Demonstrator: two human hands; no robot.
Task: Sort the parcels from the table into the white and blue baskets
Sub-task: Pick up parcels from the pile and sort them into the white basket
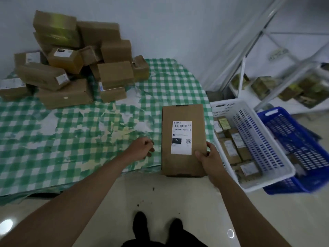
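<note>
A heap of brown cardboard parcels (74, 63) is stacked at the far left corner of a table (53, 139) covered in a worn green-and-white checked cloth, against a pale wall. Nearer the table's front edge, the person's left arm reaches forward over the cloth, and the left hand (141, 147) hovers or rests just above it with fingers loosely curled, holding nothing; whether it touches the cloth cannot be told. Just to the right of that hand, apart from it, a flat brown parcel (183, 139) is held label-up at the table's right front corner, its near end past the table's edge. Its white label (181, 137) reads "15H-159-A03-210" with a black "15H" block. The right arm extends forward beside the table, and the right hand (209, 158) grips the parcel's near right corner, thumb pressed on top beside the label and fingers wrapped round the side edge. To the right of the table, on the floor, a white basket (263, 145) holds several small labelled boxes, and a blue basket (302, 148) sits just beyond it, partly under its far side. Behind the baskets stands a white shelf rack (267, 68) with more boxes, blurred.
</note>
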